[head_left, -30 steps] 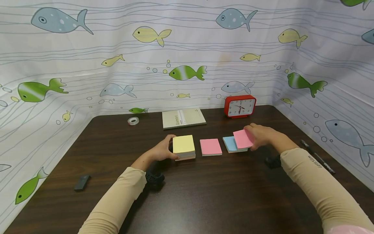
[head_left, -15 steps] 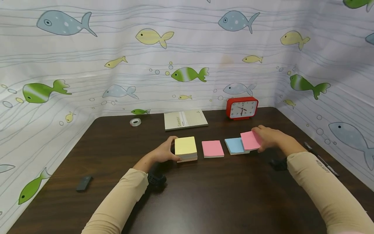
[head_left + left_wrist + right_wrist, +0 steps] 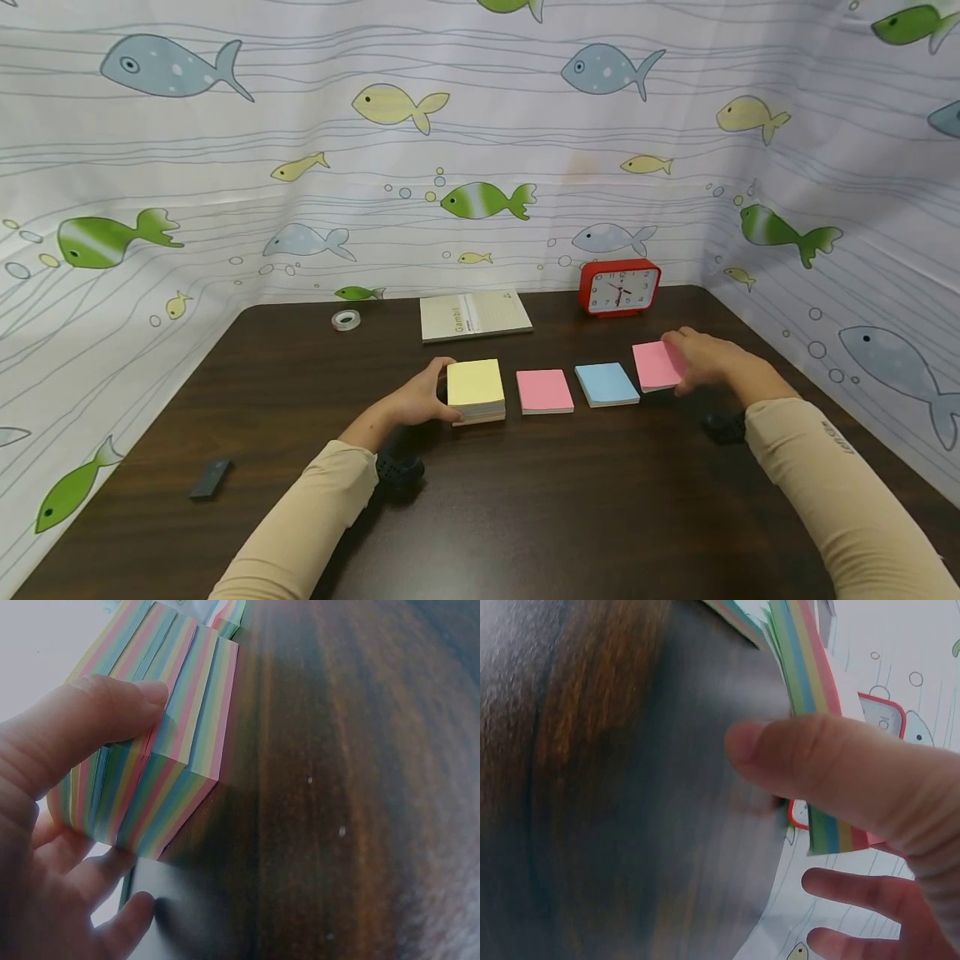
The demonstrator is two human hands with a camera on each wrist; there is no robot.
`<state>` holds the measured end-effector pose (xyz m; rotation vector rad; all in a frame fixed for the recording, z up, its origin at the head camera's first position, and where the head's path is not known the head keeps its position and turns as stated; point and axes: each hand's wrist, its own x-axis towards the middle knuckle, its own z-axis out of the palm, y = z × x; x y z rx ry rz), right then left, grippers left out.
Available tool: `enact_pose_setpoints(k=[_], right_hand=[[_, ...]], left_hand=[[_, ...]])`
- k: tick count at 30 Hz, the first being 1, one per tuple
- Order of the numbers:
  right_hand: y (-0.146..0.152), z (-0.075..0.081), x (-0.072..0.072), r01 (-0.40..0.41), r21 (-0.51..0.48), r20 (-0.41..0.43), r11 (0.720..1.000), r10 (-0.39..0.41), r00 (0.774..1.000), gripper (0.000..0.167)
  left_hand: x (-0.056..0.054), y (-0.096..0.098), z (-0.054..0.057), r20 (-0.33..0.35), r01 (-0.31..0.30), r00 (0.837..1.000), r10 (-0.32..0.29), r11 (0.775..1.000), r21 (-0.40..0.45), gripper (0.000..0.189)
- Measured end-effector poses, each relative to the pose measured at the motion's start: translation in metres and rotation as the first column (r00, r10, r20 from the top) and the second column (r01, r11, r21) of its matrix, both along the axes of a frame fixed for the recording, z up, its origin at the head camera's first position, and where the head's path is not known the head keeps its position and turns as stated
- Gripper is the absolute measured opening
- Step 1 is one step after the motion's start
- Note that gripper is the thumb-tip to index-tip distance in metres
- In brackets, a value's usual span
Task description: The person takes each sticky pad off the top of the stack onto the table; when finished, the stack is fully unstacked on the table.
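A stack of sticky note pads (image 3: 476, 383), yellow on top, stands on the table. My left hand (image 3: 411, 402) grips its left side, thumb across the front. In the left wrist view the stack (image 3: 202, 712) shows rainbow-striped edges under the thumb (image 3: 124, 709). To the right, a pink sticky note pad (image 3: 544, 392) and a blue one (image 3: 607, 384) lie flat in a row. My right hand (image 3: 705, 363) holds another pink sticky note pad (image 3: 654, 365) by its right side, just right of the blue one. Its striped edge (image 3: 814, 667) shows beside the thumb in the right wrist view.
At the back of the dark table (image 3: 480, 508) lie a Gambit notepad (image 3: 487, 315) and a roll of tape (image 3: 346, 320). A red clock (image 3: 620, 287) stands at back right. A small dark block (image 3: 212, 479) lies left. A fish-print curtain (image 3: 480, 125) encloses the table.
My right hand has moved the pink sticky note pad rightward, from over the blue pad to beside it, so the blue top is uncovered. My left hand keeps its grip on the stack.
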<state>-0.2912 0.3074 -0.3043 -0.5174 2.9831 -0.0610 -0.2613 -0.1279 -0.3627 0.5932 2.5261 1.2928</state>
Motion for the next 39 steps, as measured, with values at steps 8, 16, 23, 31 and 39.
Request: enact_pose_setpoints(k=[8, 16, 23, 31, 39], right_hand=[[0.004, -0.005, -0.001, 0.011, 0.003, 0.027, 1.0, -0.011, 1.0, 0.083], [0.0, -0.01, -0.004, 0.005, 0.054, 0.067, 0.999, -0.009, 0.998, 0.08], [-0.003, -0.01, -0.005, 0.057, 0.087, 0.092, 0.995, -0.065, 0.994, 0.084], [-0.004, -0.011, -0.006, 0.05, 0.163, 0.012, 0.985, -0.053, 0.999, 0.091], [-0.012, -0.01, -0.008, 0.038, 0.146, 0.001, 0.989, -0.038, 0.999, 0.084]], left_hand=[[0.001, 0.0, -0.004, 0.0, -0.01, 1.0, 0.01, 1.0, -0.008, 0.091], [0.002, -0.002, -0.005, 0.005, -0.016, 1.0, 0.016, 1.0, -0.013, 0.092], [0.0, 0.0, -0.003, -0.011, -0.004, 1.0, 0.004, 1.0, 0.005, 0.091], [-0.001, 0.001, -0.002, -0.012, -0.008, 1.0, 0.008, 1.0, -0.003, 0.091], [-0.003, 0.001, -0.003, -0.023, -0.014, 1.0, 0.014, 1.0, -0.007, 0.092]])
